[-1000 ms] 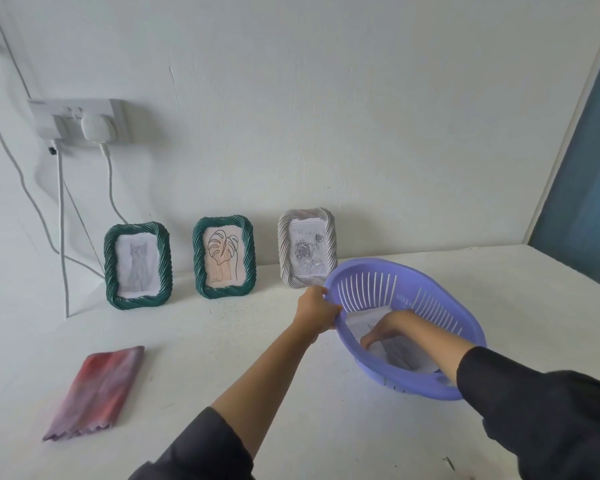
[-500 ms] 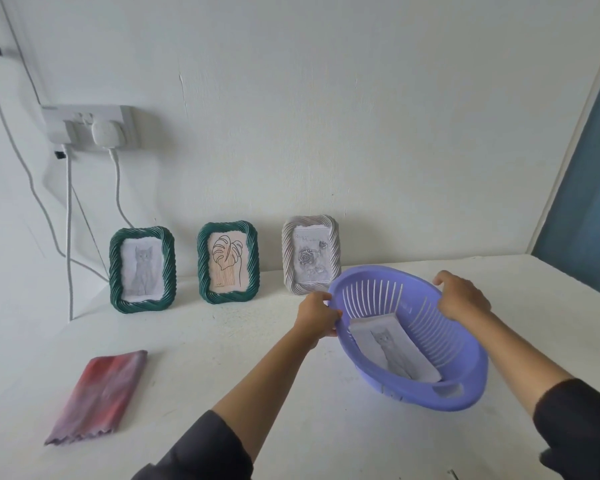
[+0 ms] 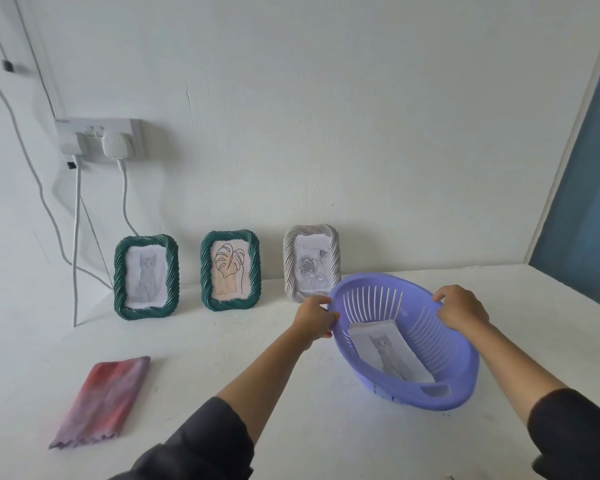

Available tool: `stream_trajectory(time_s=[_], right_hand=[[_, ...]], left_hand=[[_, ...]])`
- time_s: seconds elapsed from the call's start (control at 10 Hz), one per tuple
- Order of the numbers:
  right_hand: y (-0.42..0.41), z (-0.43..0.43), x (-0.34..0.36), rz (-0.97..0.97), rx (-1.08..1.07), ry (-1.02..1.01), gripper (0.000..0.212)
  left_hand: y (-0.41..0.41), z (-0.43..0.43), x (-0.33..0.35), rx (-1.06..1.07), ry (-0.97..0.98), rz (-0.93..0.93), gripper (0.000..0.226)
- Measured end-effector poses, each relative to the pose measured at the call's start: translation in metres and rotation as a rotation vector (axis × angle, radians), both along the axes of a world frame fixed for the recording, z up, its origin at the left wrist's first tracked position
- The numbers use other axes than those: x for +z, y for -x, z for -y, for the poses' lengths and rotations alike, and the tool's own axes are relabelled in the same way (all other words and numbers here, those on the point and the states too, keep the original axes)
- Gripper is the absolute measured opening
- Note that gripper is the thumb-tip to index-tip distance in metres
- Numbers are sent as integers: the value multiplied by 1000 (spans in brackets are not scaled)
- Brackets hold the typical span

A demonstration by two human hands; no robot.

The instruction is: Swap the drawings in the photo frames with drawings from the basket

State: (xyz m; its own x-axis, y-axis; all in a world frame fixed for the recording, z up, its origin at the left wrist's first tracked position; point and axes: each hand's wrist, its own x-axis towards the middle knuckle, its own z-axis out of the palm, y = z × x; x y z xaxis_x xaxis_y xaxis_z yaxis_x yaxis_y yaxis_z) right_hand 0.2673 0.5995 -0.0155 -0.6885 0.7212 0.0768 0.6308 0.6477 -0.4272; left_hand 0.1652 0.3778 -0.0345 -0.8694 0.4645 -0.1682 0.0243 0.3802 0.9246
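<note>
- A white double wall socket (image 3: 97, 140) sits at 10 o'clock of the scene, with a white plug (image 3: 116, 144) in it and cables hanging down toward the surface (image 3: 194, 358).
- A folded red-and-purple cloth (image 3: 104, 401) lies flat on the surface at 8 o'clock, well apart from everything else.
- A green rope-edged photo frame (image 3: 121, 282) stands against the wall and holds a grey cat drawing (image 3: 147, 277).
- At its 3 o'clock, near but not touching, a second green photo frame (image 3: 207, 271) holds a leaf line drawing (image 3: 230, 270) on tan paper.
- Further along at 3 o'clock, a pale rope-edged photo frame (image 3: 290, 265) holds a pencil rose drawing (image 3: 311, 268).
- The left hand (image 3: 314, 318) grips the basket's rim at about 9 o'clock of the basket, with its fingers curled round the edge.
- The purple slotted basket (image 3: 463, 379) is at 4 o'clock of the scene, just in front of the pale frame. It is tilted so its opening faces the person. I cannot tell whether its underside touches the surface.
- Inside the basket a small stack of drawings (image 3: 390, 355) lies on the bottom, topped by a grey cat sketch.
- The right hand (image 3: 463, 310) clasps the rim at about 2 o'clock of the basket, with its fingers folded over the edge.
</note>
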Motion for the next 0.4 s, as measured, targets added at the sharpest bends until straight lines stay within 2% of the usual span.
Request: stream_trajectory(time_s=[0.1, 0.2, 0.3, 0.4], right_hand=[[0, 3, 0, 26, -3, -35, 32], [5, 11, 2, -11, 19, -197, 22], [18, 29, 13, -82, 98, -292, 28], [36, 58, 41, -164, 201, -312, 27]], left_hand=[[-1, 9, 2, 8, 57, -27, 45], [7, 23, 7, 7, 178, -176, 45], [19, 48, 25, 23, 371, -417, 43], [30, 73, 55, 129, 440, -589, 44]])
